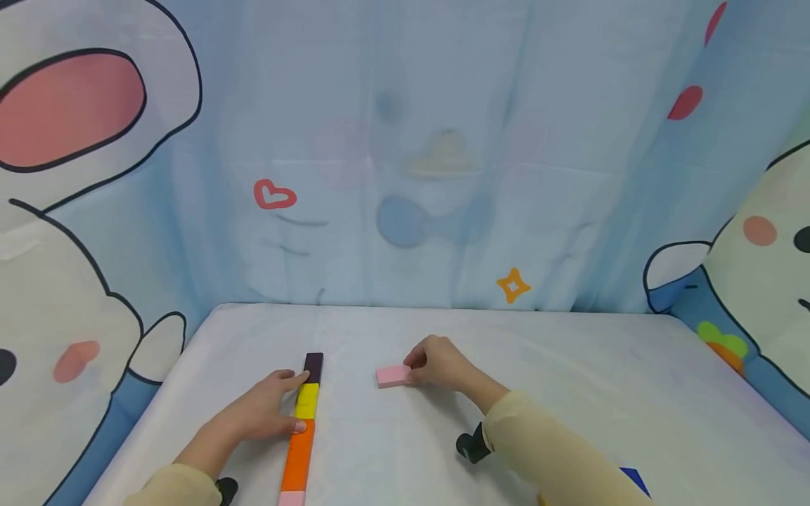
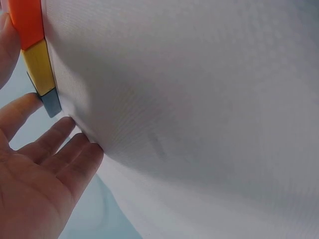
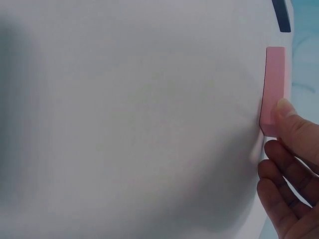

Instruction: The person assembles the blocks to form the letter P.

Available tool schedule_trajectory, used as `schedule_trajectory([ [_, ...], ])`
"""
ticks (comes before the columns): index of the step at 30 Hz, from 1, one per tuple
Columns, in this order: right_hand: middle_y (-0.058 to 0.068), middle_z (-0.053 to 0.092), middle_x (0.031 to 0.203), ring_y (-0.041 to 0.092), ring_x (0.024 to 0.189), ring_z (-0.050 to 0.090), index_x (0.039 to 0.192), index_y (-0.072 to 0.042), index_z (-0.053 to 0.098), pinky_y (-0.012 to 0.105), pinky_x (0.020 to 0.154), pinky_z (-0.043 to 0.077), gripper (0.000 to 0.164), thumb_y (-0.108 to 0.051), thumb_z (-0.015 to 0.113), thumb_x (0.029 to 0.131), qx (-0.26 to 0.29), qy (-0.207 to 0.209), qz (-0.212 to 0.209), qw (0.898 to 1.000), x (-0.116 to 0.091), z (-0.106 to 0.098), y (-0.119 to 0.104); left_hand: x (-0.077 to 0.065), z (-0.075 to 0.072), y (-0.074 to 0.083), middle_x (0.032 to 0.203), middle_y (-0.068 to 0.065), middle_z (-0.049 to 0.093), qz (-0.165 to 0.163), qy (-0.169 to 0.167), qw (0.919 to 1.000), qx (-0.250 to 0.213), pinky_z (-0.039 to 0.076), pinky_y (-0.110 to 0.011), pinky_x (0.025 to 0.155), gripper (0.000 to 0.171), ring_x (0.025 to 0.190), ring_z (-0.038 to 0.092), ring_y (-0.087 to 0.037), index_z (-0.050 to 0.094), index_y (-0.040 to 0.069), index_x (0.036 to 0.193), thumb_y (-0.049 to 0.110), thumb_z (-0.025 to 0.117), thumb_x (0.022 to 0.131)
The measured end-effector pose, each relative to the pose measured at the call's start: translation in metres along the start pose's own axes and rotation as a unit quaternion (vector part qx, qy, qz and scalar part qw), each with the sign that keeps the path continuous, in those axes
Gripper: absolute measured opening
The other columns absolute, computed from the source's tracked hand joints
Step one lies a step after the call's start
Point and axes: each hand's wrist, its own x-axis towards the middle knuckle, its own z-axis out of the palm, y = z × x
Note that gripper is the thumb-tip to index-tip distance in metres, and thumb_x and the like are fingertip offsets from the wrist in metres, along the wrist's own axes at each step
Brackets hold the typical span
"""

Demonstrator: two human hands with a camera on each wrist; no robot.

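A straight row of blocks lies on the table at centre left in the head view: black (image 1: 313, 367), yellow (image 1: 307, 401), orange (image 1: 298, 460) and a light pink end (image 1: 292, 499). Beside it rests my left hand (image 1: 256, 412), index fingertip at the black block and thumb at the orange one. The left wrist view shows its fingers loosely extended along the row. To the right, my right hand (image 1: 441, 364) pinches a pink rectangular block (image 1: 389, 377) by its right end. Thumb and index hold this pink block (image 3: 273, 82) in the right wrist view.
A blue piece (image 1: 635, 481) peeks out beyond the right sleeve (image 1: 550, 446), with a small yellow bit under that sleeve. White cloth (image 1: 380, 457) covers the table. Behind its far edge hangs a light blue curtain (image 1: 354, 267) with cartoon prints.
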Motion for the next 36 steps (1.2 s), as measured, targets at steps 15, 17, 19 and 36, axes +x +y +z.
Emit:
schedule_trajectory([
  [15,0.004,0.076,0.094,0.013,0.082,0.06,0.103,-0.003,0.08,0.03,0.077,0.055,0.021,-0.01,0.084,0.084,0.009,0.003,-0.053,0.999,0.022,0.027,-0.025,0.0,0.002,-0.002,0.157,-0.027,0.039,-0.005,0.003,1.0,0.004,0.039,-0.066,0.114,0.082,0.141,0.042,-0.048,0.046,0.013,0.155,0.026,0.085,0.084],
  [17,0.005,0.076,0.094,0.013,0.083,0.06,0.104,-0.003,0.079,0.03,0.078,0.056,0.021,-0.01,0.084,0.084,0.011,0.002,-0.054,0.998,0.024,0.029,-0.028,0.0,0.002,-0.002,0.158,-0.027,0.039,-0.007,0.003,1.0,0.0,0.039,-0.066,0.114,0.082,0.141,0.042,-0.047,0.046,0.013,0.155,0.026,0.085,0.084],
  [19,0.005,0.076,0.095,0.013,0.083,0.06,0.105,-0.003,0.079,0.03,0.078,0.056,0.022,-0.011,0.084,0.084,0.012,-0.001,-0.053,0.999,0.026,0.031,-0.031,0.0,0.002,-0.002,0.158,-0.027,0.039,-0.008,0.002,1.0,0.001,0.04,-0.066,0.114,0.082,0.141,0.042,-0.047,0.046,0.013,0.155,0.025,0.085,0.084],
  [36,0.007,0.075,0.101,0.014,0.085,0.06,0.112,-0.002,0.077,0.03,0.079,0.056,0.026,-0.013,0.08,0.089,0.019,0.001,-0.064,0.998,0.039,0.04,-0.045,0.001,0.002,0.0,0.158,-0.024,0.04,-0.014,0.006,0.9999,0.0,0.041,-0.065,0.113,0.082,0.142,0.043,-0.046,0.046,0.016,0.155,0.026,0.085,0.084],
])
